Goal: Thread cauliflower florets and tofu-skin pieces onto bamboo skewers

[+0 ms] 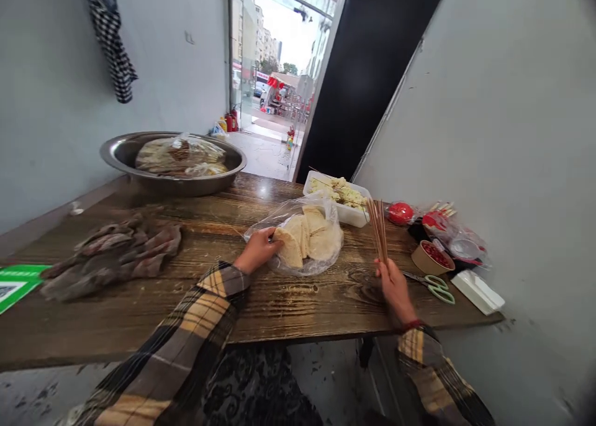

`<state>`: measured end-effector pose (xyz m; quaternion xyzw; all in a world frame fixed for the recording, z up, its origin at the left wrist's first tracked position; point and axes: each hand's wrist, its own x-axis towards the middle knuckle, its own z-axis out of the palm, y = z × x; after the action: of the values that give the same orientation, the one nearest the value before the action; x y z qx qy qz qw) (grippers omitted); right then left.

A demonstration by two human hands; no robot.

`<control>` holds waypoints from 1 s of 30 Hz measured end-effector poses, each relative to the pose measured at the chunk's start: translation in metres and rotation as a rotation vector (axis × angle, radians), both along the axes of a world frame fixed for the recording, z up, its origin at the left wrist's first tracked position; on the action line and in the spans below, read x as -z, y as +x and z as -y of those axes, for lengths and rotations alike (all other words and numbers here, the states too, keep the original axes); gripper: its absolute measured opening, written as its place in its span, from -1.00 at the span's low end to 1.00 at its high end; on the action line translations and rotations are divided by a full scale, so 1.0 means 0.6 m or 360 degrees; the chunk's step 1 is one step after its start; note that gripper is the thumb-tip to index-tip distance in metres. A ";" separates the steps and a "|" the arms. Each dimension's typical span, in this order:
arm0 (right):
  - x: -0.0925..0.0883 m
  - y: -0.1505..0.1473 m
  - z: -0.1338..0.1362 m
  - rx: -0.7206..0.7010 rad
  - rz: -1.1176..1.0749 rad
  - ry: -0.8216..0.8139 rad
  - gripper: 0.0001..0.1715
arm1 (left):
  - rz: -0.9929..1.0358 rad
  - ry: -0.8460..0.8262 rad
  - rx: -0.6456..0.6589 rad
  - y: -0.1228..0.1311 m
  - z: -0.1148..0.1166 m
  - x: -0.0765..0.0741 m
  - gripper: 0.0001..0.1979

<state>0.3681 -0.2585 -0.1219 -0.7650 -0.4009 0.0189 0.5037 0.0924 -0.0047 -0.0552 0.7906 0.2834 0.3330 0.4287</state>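
My left hand (258,249) reaches into the clear bag (310,266) near the middle of the tabletop (139,314), fingers closed on one of the pale folded sheets (292,247). My right hand (395,284) grips a bundle of wooden skewers (378,227) upright toward the right edge, green-handled scissors (435,286) just beside it. A white tray (354,216) sits behind the bag.
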 end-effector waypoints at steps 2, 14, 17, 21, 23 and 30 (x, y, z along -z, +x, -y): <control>0.006 0.014 0.040 0.0006 0.0070 -0.0113 -0.57 | 0.0022 0.0038 -0.0002 0.000 0.001 0.003 -0.86; 0.047 0.065 0.063 -0.0002 0.0733 -0.0645 -0.58 | 0.0572 -0.0596 0.0005 -0.006 0.005 -0.010 -0.64; 0.050 0.064 0.039 0.0043 0.0778 -0.0661 -0.59 | 0.0645 -0.0773 0.0006 -0.007 0.005 -0.013 -0.56; 0.054 0.065 0.036 0.0080 0.0820 -0.0665 -0.58 | 0.0642 -0.0869 -0.0017 -0.008 0.007 -0.017 -0.53; 0.053 0.067 0.039 0.0074 0.0824 -0.0655 -0.58 | 0.0643 -0.0888 -0.0009 -0.009 0.010 -0.020 -0.53; 0.034 0.087 0.031 0.0151 0.0733 -0.0603 -0.65 | 0.0685 -0.0930 -0.0022 -0.012 0.012 -0.025 -0.54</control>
<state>0.4201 -0.2773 -0.1425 -0.8473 -0.4579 -0.1042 0.2482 0.0855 -0.0118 -0.0405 0.5446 0.2752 0.3997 0.6841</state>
